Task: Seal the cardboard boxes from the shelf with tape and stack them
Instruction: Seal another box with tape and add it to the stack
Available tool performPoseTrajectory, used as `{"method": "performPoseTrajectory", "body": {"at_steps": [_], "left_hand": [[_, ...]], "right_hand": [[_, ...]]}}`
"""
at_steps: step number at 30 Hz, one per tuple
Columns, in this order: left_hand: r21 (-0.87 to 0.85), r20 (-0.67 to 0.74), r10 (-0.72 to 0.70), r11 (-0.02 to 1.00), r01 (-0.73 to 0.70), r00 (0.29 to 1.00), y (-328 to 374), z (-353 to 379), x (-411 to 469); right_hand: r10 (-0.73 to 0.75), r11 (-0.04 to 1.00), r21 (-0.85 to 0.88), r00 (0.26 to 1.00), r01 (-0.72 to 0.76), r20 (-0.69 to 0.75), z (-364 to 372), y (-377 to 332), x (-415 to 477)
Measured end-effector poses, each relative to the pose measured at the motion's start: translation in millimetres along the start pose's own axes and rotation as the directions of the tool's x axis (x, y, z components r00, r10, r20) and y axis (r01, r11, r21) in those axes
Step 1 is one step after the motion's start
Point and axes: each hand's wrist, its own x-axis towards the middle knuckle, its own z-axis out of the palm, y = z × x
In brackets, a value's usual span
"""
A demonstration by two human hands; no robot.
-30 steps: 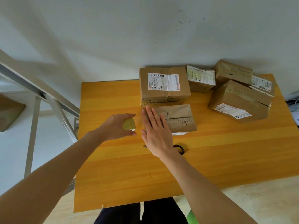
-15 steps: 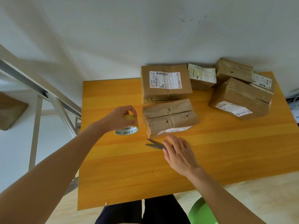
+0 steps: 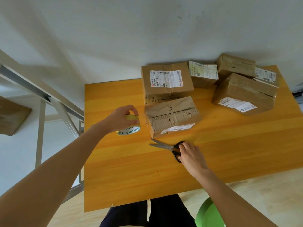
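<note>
A worn cardboard box with torn tape lies on the orange table, its flap seam facing up. Left of it, my left hand grips a yellow tape roll printed MADE IN CHINA, which stands on the table. In front of the box lie black-handled scissors, blades open and pointing left. My right hand rests on their handles with fingers curled over them.
Behind the worn box sits a labelled box, then a smaller labelled box. A stack of brown boxes fills the table's back right. A metal shelf frame stands left; a green stool is near my legs.
My right hand left the box top, moved back toward me and settled on the scissors' handles. My left hand stayed on the tape roll.
</note>
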Motion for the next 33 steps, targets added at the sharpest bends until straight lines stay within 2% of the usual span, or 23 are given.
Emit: {"method": "performPoseTrajectory", "body": {"at_steps": [4,6,8,10,12,14,16,18,24,30,33], "left_hand": [[0.01,-0.002,0.004,1.0,-0.004,1.0,0,-2,-2],[0.019,-0.001,0.008,1.0,-0.008,1.0,0,-1,-3],[0.03,-0.001,0.01,0.999,-0.01,1.0,1,-1,-3],[0.037,-0.001,0.007,0.999,-0.007,1.0,1,-1,-2],[0.039,-0.002,0.001,0.999,-0.001,1.0,2,-1,-1],[0.042,-0.001,-0.005,0.999,0.005,1.0,2,0,-1],[0.045,0.005,-0.016,0.999,0.016,1.0,2,0,-1],[0.047,0.012,-0.024,0.999,0.023,1.0,3,0,0],[0.053,0.013,-0.038,0.998,0.037,0.999,4,0,1],[0.059,-0.004,-0.056,0.997,0.056,0.998,5,3,0],[0.076,-0.014,-0.065,0.995,0.066,0.998,5,5,0]], "right_hand": [[-0.006,1.0,-0.022,1.0,0.006,0.017,-1,-8,6],[-0.036,0.997,0.072,0.999,0.034,0.024,-4,-15,6],[-0.052,0.963,0.269,0.997,0.035,0.055,-8,-22,3],[-0.027,0.869,0.494,0.994,-0.029,0.107,-13,-29,-1],[0.012,0.726,0.675,0.984,-0.132,0.18,-19,-35,-3],[-0.011,0.544,0.812,0.966,-0.212,0.26,-25,-43,-5],[-0.049,0.394,0.887,0.958,-0.241,0.282,-32,-50,-6],[-0.072,0.298,0.922,0.957,-0.246,0.279,-40,-56,-3],[-0.048,0.166,0.96,0.971,-0.225,0.236,-60,-67,13],[-0.05,0.106,0.971,0.974,-0.216,0.222,-70,-73,22],[-0.026,0.118,0.974,0.98,-0.191,0.195,-69,-74,23]]}}
